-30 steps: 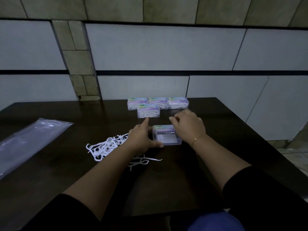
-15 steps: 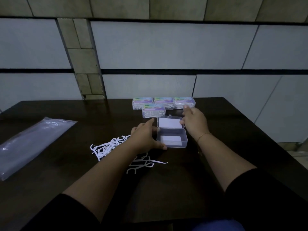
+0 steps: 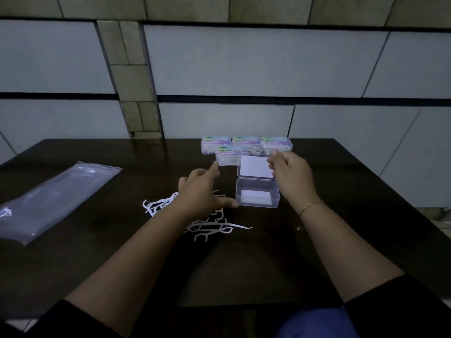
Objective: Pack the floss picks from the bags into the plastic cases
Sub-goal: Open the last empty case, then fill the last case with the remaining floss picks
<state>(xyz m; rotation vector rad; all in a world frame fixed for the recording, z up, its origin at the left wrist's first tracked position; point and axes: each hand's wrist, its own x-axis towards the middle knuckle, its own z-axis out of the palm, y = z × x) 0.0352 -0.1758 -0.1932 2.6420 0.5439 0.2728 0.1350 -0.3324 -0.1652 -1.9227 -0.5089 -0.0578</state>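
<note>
1. Open clear plastic case (image 3: 257,195) at centre of dark counter (image 3: 341,215), lid (image 3: 255,166) swung back flat toward the wall, white label visible inside both halves.
2. Left hand (image 3: 203,191) just left of the case, fingers spread and relaxed, thumb tip touching the case's near-left corner, index finger pointing toward the filled cases; grasping nothing.
3. Right hand (image 3: 291,175) at the case's right side, over the right edge of the lid, fingers loosely curled; cannot tell whether fingertips pinch the lid edge or merely hang beside it.
4. Loose white floss picks (image 3: 210,226) scattered left of and nearer than the case, partly hidden under the left hand and wrist; none inside the case.
5. Four filled cases (image 3: 246,145) with coloured labels just beyond the open case: three in a row nearest the wall, the fourth in front, beside the lid's left edge.
6. Clear plastic bag (image 3: 53,201) lying flat well to the left of the case, apart from both hands.
7. Thin gold bracelet (image 3: 311,206) on the right wrist, near the case's right side; black sleeves pushed up on both forearms.
</note>
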